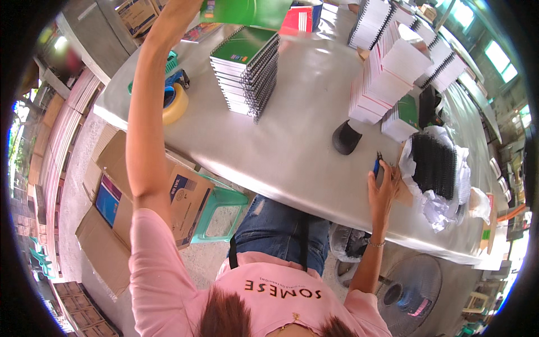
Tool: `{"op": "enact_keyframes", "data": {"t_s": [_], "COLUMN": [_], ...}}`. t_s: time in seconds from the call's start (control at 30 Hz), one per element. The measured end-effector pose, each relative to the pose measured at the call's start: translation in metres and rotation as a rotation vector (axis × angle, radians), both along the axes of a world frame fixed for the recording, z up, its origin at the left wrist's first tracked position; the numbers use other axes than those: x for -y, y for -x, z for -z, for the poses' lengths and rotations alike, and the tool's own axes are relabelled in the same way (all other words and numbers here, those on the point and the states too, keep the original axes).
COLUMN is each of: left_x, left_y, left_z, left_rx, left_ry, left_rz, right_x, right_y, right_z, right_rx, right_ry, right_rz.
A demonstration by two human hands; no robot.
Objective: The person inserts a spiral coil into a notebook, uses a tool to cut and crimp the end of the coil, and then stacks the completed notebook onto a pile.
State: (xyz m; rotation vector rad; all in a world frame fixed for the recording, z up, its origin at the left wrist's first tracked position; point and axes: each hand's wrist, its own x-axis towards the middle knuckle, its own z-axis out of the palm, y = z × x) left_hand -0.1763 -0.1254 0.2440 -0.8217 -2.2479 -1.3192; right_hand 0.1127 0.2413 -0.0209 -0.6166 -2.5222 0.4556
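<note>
Left hand (178, 17) is gripping a green notebook (244, 12) by the notebook stack (246, 73), right hand (384, 182) holding blue-handled pliers (377, 164) near the front edge. Plenty of bare shiny table (306, 132) between; fan (396, 295) below, right side.

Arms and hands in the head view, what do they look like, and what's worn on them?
The left sleeve and right sleeve are short and pink, ending near the elbows. Below them the forearms are bare. A thin bracelet circles the right wrist. The right hand is gloveless; the left hand is partly cut off, with no glove showing.
</note>
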Motion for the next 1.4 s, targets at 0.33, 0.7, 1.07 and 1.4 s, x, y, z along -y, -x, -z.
{"op": "enact_keyframes", "data": {"t_s": [0.33,0.7,1.07,1.4], "left_x": [-0.066,-0.070,-0.081,-0.069], "left_y": [0.063,0.085,0.089,0.085], "left_z": [0.012,0.063,0.082,0.078], "left_rx": [0.020,-0.100,-0.102,-0.415], "left_ry": [0.435,0.664,0.669,0.567], "left_rz": [0.392,0.422,0.361,0.323], "right_x": [0.006,0.008,0.005,-0.105], "right_y": [-0.004,-0.002,0.000,0.089], "right_z": [-0.005,-0.005,-0.014,-0.111], "right_rx": [0.008,0.026,-0.156,-0.377], "right_ry": [-0.075,-0.070,-0.016,0.038], "right_rz": [0.020,0.011,-0.038,-0.098]}}
